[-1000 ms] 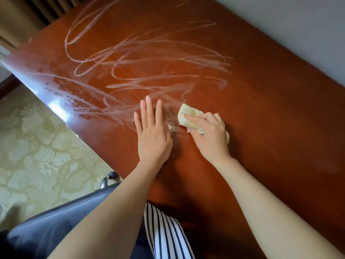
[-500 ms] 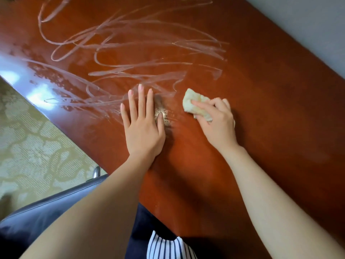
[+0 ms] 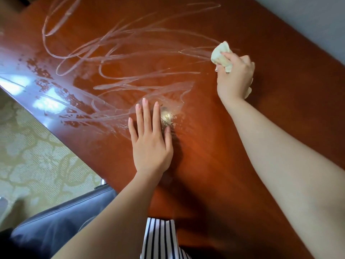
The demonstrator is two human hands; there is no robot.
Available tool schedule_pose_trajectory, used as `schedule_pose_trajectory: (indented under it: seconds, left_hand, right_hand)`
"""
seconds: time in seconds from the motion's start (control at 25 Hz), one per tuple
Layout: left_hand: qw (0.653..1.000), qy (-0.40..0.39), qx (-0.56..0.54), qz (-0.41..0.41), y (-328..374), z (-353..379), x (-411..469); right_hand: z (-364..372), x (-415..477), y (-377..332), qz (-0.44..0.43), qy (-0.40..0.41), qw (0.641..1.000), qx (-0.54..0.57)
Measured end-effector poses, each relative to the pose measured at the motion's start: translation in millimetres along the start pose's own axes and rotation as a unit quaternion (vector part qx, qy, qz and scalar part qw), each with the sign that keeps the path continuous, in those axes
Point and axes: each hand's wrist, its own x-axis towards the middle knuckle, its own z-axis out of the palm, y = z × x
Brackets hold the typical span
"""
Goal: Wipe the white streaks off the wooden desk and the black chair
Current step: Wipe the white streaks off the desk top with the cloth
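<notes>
Cloth: a small, pale yellow, scrunched-up cloth (image 3: pixel 220 54) is sitting on the wood at the far right end of the streaks.
Right hand: the right hand (image 3: pixel 235 75) is gripping the cloth. Its fingers are curling round it, and bits of cloth are poking out in front and behind.
Left hand: the left hand (image 3: pixel 151 143) is lying flat and open on the wood with straight fingers, holding nothing.
Streaks: thin, loopy white streaks (image 3: pixel 130 53) are covering much of the shiny red-brown wooden tabletop (image 3: pixel 280 128), running left from the cloth.
Chair: the black padded chair (image 3: pixel 61 221) is showing at the bottom left, well apart from the cloth. I cannot tell if it has streaks.
How it handles: the cloth is looking light, soft and squishy, so it is probably squashing flat when pushed. The tabletop is looking hard and slippery, so sliding should be easy.
Where to hold: bunching the cloth under the palm and fingers and pressing down is looking best, so it is not slipping out.
</notes>
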Motion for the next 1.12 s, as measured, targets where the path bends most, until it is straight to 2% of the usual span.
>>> schedule_pose_trajectory:
  seconds: [0.08, 0.16, 0.36, 0.6, 0.72, 0.88, 1.04, 1.12]
  left_hand:
    - [1.000, 0.000, -0.007, 0.002, 0, -1, -1]
    - [1.000, 0.001, -0.013, 0.001, 1, -2, -1]
    - [0.999, 0.009, -0.035, 0.001, 1, -4, -1]
    - [0.999, -0.002, -0.053, 0.007, 3, -8, -4]
    - [0.998, -0.007, -0.056, -0.002, 3, -9, -4]
    - [0.998, -0.012, -0.059, -0.001, 4, -9, -3]
    - [0.998, -0.015, -0.066, -0.002, 2, -9, -3]
    - [0.997, -0.012, -0.076, -0.002, 2, -9, -3]
  right_hand:
    - [-2, -15, -2, -0.038, -0.031, 0.999, 0.005]
    - [-7, -38, 0, -0.111, -0.069, 0.991, 0.019]
    - [-10, -109, -3, -0.247, -0.134, 0.958, 0.065]
    - [-38, -115, 20, -0.305, -0.306, 0.896, 0.100]
    - [-46, -94, 31, -0.296, -0.326, 0.895, 0.078]
    - [-42, -57, 30, -0.271, -0.268, 0.923, 0.058]
    - [-14, -22, -1, -0.111, -0.157, 0.981, 0.038]
    - [2, -20, -21, -0.032, -0.098, 0.994, 0.033]
